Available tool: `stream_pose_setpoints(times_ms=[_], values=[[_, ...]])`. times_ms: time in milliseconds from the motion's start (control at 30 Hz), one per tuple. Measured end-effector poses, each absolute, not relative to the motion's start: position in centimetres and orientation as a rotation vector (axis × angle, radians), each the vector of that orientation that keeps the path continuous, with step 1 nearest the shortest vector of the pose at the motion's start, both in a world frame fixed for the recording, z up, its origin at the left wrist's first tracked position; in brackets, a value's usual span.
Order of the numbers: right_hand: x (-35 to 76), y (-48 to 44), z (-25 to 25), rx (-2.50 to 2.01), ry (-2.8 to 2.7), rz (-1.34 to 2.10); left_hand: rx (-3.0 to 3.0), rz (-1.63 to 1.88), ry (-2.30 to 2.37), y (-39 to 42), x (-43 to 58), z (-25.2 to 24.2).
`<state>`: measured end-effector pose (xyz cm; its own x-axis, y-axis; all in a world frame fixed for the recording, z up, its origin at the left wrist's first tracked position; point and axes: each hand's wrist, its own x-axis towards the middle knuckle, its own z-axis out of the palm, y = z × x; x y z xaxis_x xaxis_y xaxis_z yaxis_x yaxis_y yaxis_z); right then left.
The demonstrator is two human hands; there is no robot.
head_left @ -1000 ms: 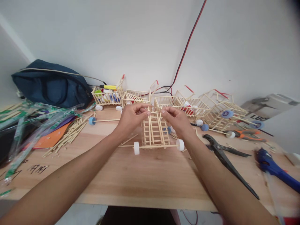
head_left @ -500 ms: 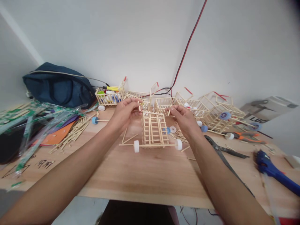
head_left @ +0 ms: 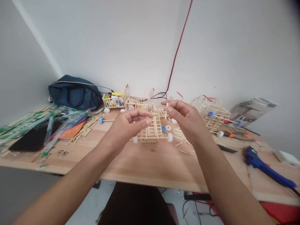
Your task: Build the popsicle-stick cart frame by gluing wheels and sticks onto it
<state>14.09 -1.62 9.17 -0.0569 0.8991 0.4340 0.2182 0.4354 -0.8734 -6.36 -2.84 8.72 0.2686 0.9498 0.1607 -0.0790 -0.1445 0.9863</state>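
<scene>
A small lattice cart [head_left: 150, 140] of thin wooden sticks stands on the table in front of me, with white bottle-cap wheels [head_left: 170, 137] on its near axle. My left hand [head_left: 127, 125] hovers over the cart's left side, hiding part of it. Its thumb and fingers are drawn together; whether anything is between them is unclear. Behind the cart's right side, my right hand [head_left: 185, 115] is raised, pinching a short wooden stick [head_left: 166, 111] upright between thumb and fingertips.
More stick carts [head_left: 114, 101] line the wall. Loose sticks [head_left: 85, 129] lie left, beside plastic wrappers, a dark phone [head_left: 32, 136] and a blue bag [head_left: 75, 93]. To the right are orange-handled pliers [head_left: 236, 135] and a blue glue gun [head_left: 264, 167]. The table's front edge is near.
My left hand has come nearer to me and over the cart; the short stick seen in it before no longer shows. My right hand has lifted slightly with its stick. The camera view has shifted.
</scene>
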Motion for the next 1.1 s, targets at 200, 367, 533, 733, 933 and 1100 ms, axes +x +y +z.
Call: stream_pose_setpoints(times_ms=[200,367,533,733,933,1100], values=[[12.6,-8.4,6.4,-0.993,-1.698,0.592,1.536,1.134,0.984,-9.2,-5.2,5.2],[11.3,-12.6,0.8,-1.073,-1.584,0.718,1.544,1.072,1.084,-12.2,-5.5,1.3],[12.5,-13.6,-1.9,-1.182,-1.451,0.745,1.474,1.21,1.282,-12.2,-7.7,-1.0],[15.5,-11.3,-2.0,-1.172,-1.446,0.565,1.507,1.398,1.393,-9.1,-9.3,-1.2],[15.8,-9.8,-2.3,-1.156,-1.599,0.627,1.588,1.413,1.312,-6.6,-8.7,-1.6],[15.4,-9.9,-2.8,-1.12,-1.604,0.689,1.623,1.443,1.257,-5.0,-8.7,-2.0]])
